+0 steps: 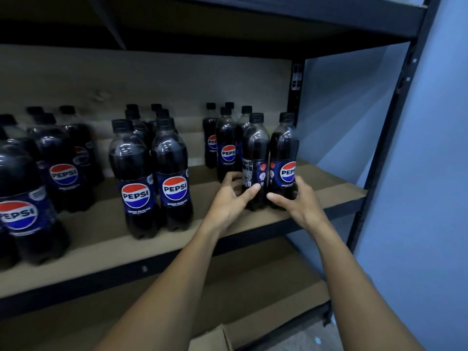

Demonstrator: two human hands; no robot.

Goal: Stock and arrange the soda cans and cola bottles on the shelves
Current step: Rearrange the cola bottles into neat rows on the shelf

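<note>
Two dark cola bottles stand side by side near the front right of the brown shelf board. My left hand grips the base of the left bottle, whose label faces away. My right hand grips the base of the right bottle, its logo facing me. Behind them stands a cluster of several more bottles. Further left are a middle group of bottles and a large left group, all with black caps.
The black metal upright frames the shelf's right end, with a blue wall beyond. An upper shelf hangs overhead. A lower shelf board lies below, and a cardboard box flap shows at the bottom.
</note>
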